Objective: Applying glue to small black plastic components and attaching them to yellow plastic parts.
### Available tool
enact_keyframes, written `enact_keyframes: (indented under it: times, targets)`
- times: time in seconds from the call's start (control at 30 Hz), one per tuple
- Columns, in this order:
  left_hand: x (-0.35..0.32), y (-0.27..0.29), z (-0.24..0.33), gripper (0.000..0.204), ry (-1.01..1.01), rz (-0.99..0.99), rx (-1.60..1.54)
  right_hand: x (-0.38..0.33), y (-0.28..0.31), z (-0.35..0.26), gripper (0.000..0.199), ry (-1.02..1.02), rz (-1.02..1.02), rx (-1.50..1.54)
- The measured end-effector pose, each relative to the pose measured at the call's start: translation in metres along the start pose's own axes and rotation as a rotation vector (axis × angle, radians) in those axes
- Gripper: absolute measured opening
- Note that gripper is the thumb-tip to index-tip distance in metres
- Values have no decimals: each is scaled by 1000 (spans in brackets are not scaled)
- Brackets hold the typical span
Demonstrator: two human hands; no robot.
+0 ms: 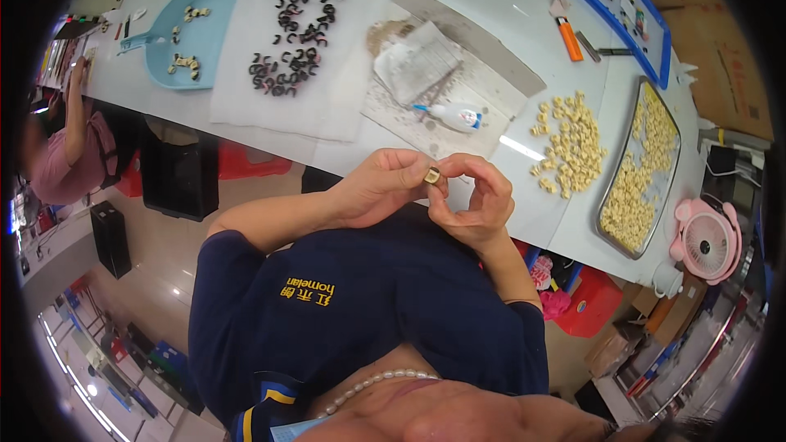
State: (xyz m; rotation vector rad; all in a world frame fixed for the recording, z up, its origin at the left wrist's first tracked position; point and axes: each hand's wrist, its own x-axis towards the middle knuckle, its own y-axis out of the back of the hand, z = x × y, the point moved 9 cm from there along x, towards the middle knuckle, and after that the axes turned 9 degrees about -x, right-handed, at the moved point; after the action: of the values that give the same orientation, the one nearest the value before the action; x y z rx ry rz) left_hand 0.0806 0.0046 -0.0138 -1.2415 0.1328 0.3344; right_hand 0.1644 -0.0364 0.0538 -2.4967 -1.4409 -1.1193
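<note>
Evidently the workplace is shared: at far left a co-worker [82,147] in a pink top reaches toward the same table [483,0]. A blue dustpan [217,42] lies next, with small pale clusters in it, presumably serving as a shallow tray. Right of it, a white sheet [246,110] carries many dark curved pieces [286,74], spread loosely, probably so that each can be picked singly. The left hand [381,188] is held just off the table edge, thumb and forefinger pinching a small piece [433,174] with a pale face and dark edge. Beyond it, a stained card [393,119] bears a crumpled paper [417,65] and a white bottle [454,116] lying on its side; the card likely shields the tabletop. The right hand [479,209] meets the left at the piece, thumb and forefinger closed on its right side, remaining fingers curled; the two-handed grip presumably steadies so small an object. Further right, pale pieces [573,143] lie loose, within easy reach. An orange lighter [569,39] sits beyond them. At the right end a metal tray [678,155] confines more pale pieces, below a blue-rimmed tray [664,61].
</note>
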Motion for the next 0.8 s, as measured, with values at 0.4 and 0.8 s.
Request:
enact_keyframes:
  times: [0.4, 0.8]
  targets:
    - [-158, 73, 296, 20, -1125, 1007, 2211, 34, -15, 16, 51, -152, -179, -295]
    - [-71, 67, 252, 18, -831, 111, 2221, 34, 5, 40, 30, -166, -248, -524]
